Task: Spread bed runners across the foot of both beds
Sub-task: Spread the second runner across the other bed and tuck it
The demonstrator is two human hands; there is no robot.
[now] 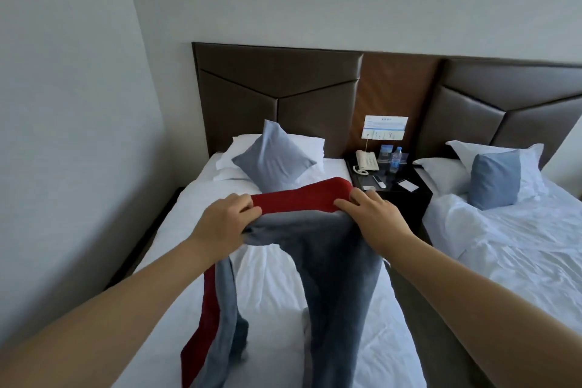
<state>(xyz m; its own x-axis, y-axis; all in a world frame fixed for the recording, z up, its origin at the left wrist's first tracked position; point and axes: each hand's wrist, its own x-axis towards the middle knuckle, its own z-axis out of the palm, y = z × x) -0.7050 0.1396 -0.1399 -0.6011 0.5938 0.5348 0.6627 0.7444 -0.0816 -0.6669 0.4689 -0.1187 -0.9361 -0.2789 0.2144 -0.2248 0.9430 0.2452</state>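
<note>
At the bottom of the frame, two tails of the runner point(333, 255) hang down onto the white sheet of the bed point(277, 293) that fills the lower middle. One tail is broad and grey. The other, to the lower left, is narrower and shows a red band along its edge.

Just above, in mid-frame, both hands hold the runner up by its bunched middle. The left hand point(225, 217) has its grip clamped on the grey fold, fingers curled over the top. The right hand point(371, 214) has its grip closed on the same edge, where the red band arches between the two hands.

The cloth looks soft, thick and limp, probably fleece or a heavy weave. It should sag wherever it is not held, and it is neither fragile nor slippery. It would likely handle best if taken at the two short ends or corners and drawn taut before being lowered across the foot.

The second bed point(519, 261), at the right of the frame, has no runner on the part in view, though its foot is out of frame.

Farther back, a blue cushion point(274, 157) leans on white pillows. A dark nightstand point(406, 198) between the beds carries a telephone point(367, 161) and a water bottle point(396, 159). Behind them is a brown padded headboard point(277, 82).
</note>
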